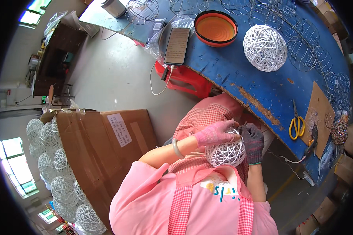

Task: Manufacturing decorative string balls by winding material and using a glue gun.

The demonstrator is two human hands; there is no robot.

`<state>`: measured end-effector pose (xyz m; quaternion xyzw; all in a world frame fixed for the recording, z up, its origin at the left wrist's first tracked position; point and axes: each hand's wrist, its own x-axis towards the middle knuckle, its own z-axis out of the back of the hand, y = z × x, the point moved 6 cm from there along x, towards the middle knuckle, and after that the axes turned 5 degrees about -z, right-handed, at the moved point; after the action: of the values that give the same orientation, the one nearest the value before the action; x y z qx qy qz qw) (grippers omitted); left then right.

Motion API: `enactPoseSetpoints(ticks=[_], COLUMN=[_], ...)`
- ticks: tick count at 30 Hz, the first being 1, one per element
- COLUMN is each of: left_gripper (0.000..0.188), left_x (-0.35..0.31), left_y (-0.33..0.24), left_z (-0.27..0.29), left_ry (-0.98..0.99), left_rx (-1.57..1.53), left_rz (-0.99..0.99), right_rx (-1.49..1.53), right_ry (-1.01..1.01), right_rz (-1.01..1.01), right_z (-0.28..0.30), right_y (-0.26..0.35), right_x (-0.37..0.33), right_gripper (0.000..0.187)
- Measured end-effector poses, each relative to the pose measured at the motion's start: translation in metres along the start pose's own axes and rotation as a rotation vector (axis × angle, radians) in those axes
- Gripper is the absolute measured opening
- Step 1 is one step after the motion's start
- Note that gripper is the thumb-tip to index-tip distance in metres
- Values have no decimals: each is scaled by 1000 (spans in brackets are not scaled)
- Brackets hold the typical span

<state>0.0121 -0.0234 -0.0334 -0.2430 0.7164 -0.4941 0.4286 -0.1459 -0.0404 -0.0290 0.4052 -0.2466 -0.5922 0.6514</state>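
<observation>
A white woven ball of criss-crossing strips rests in my lap, against the red-checked apron. My left hand, in a pink glove with bare fingertips, grips its upper left side. Closed around the ball's upper right edge is my right hand, in a dark grey glove with a green cuff. What lies between the right fingertips is too small to make out. Several thin pale strips stick out to the left of the ball, below my left wrist.
On the blue table are a phone on a cable, an orange bowl, another white ball, wire frames, yellow-handled scissors and a glue gun. A red stool stands beneath. Left, a carton holds several white balls.
</observation>
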Motion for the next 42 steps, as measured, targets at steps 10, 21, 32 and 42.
enactPoseSetpoints(ticks=[10, 21, 32, 42], left_gripper=[55, 58, 57, 55], left_x=[52, 73, 44, 29], left_y=[10, 14, 5, -6], left_z=[-14, -32, -25, -43], left_ry=[276, 410, 293, 273], left_rx=[51, 78, -129, 111], left_rz=[-89, -16, -21, -200], right_rx=[263, 197, 145, 189], right_ry=[-242, -332, -235, -330], right_rz=[-387, -500, -291, -211], right_z=[18, 31, 29, 36], right_y=[-40, -54, -33, -26], right_x=[-26, -45, -27, -63], right_gripper=[16, 16, 19, 17])
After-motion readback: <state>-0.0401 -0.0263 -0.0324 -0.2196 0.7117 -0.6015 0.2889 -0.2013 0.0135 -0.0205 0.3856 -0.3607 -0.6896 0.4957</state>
